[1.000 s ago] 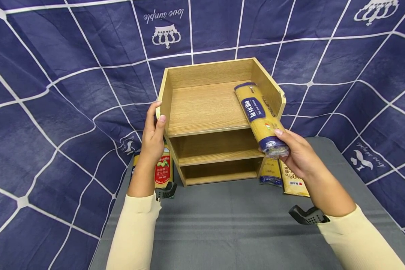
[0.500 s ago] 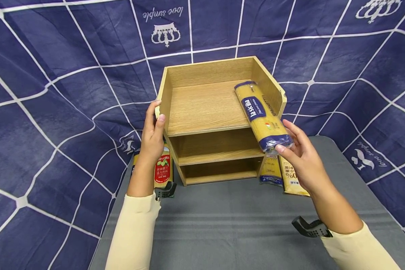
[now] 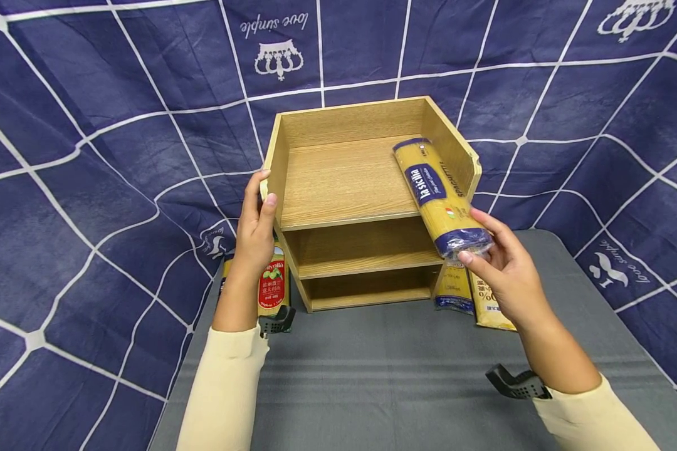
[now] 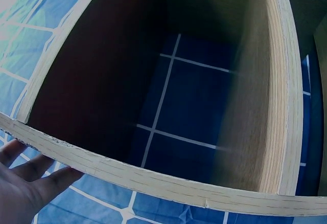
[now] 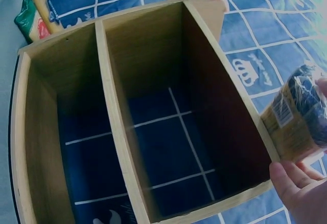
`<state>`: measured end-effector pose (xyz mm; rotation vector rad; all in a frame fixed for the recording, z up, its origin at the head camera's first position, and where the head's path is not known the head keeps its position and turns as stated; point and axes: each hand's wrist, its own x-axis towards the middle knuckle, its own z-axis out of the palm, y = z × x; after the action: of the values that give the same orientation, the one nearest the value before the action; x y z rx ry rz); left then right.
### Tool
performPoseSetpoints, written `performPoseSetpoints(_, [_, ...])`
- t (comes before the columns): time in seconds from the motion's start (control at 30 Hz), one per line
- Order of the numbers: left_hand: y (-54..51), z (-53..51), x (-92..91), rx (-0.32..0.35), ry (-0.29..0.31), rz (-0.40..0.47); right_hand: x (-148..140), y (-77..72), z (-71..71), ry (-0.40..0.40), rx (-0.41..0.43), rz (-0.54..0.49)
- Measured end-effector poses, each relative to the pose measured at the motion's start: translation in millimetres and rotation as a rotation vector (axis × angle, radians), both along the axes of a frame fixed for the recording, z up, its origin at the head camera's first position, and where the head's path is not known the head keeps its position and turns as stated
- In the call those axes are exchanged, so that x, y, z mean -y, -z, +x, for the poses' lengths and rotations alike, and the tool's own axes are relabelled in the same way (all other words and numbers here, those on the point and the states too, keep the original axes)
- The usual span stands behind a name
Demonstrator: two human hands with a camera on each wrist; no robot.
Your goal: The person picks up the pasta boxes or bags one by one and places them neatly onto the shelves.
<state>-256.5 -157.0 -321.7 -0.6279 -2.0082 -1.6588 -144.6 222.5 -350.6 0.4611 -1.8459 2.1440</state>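
A three-tier wooden shelf (image 3: 338,181) stands against the blue cloth. On its top tier, at the right, lies a pack of spaghetti (image 3: 431,188), slanted, its near end jutting past the front edge. My right hand (image 3: 510,266) touches that end, thumb at the bottom and fingers along the right side. In the right wrist view the fingertips (image 5: 278,170) meet the shelf's edge beside the wrapped pack (image 5: 294,116). At the shelf's left panel, my left hand (image 3: 255,232) rests against the front edge; the left wrist view shows its fingertips (image 4: 66,175) along the outside.
To the shelf's left, a red-labelled pasta pack (image 3: 273,282) stands beside another pack. At the right, a yellow-and-blue pack (image 3: 454,288) and a pale yellow pack (image 3: 489,307) lean near the shelf. Grey cloth (image 3: 383,376) covers the table.
My right hand has loosened its hold on the spaghetti pack and shifted right and down to its end. The pack has barely moved. The left hand stays at the shelf.
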Motion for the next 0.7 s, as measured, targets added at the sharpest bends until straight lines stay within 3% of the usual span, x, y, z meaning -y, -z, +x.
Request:
performPoseSetpoints(0.3, [-3.3, 2.7, -2.2, 0.001, -0.005, 0.005, 1, 2.1, -5.7, 0.05, 0.006, -0.016])
performPoseSetpoints(0.7, [-0.1, 0.0, -0.7, 0.001, -0.004, 0.005, 9, 0.6, -13.0, 0.194, 0.006, -0.001])
